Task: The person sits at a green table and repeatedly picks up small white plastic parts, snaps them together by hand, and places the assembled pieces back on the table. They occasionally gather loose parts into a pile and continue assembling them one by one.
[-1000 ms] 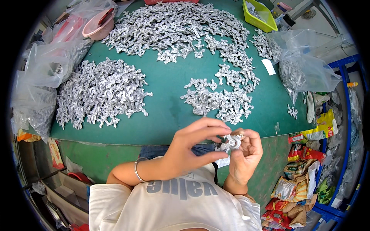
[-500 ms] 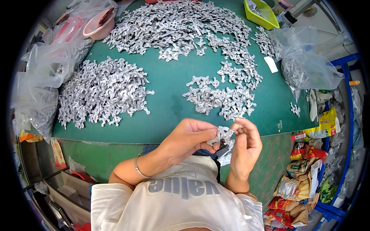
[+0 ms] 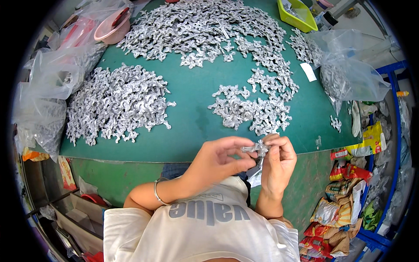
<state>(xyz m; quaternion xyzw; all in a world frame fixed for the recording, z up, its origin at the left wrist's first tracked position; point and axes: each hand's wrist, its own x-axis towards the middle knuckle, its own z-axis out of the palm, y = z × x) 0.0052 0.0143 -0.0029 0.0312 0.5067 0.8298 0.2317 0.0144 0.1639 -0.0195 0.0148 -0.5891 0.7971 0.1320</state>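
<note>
A silver-grey cast metal part (image 3: 260, 148) with a rounded middle and small projecting arms is held up just past the table's near edge. My right hand (image 3: 280, 163) pinches its right side between thumb and fingertips. My left hand (image 3: 220, 159) is at the part's left side, slightly blurred, its thumb and forefinger apart around one projecting arm. Whether the left fingertips touch it is hard to see. Ahead of my hands lies a small cluster of like parts (image 3: 251, 111). A pile of them (image 3: 120, 102) sits on the left.
A large heap of metal parts (image 3: 192, 30) covers the back of the green table (image 3: 183, 118). Clear plastic bags (image 3: 48, 105) line the left edge; another bag (image 3: 338, 81) stands right. A pink bowl (image 3: 112, 30) and a yellow-green basket (image 3: 297, 16) are at the back. Blue shelving (image 3: 393, 100) rises right.
My left fingers have loosened and spread from their pinch on the part. The part has turned, showing a narrower side, and my right fingers have closed on it.
</note>
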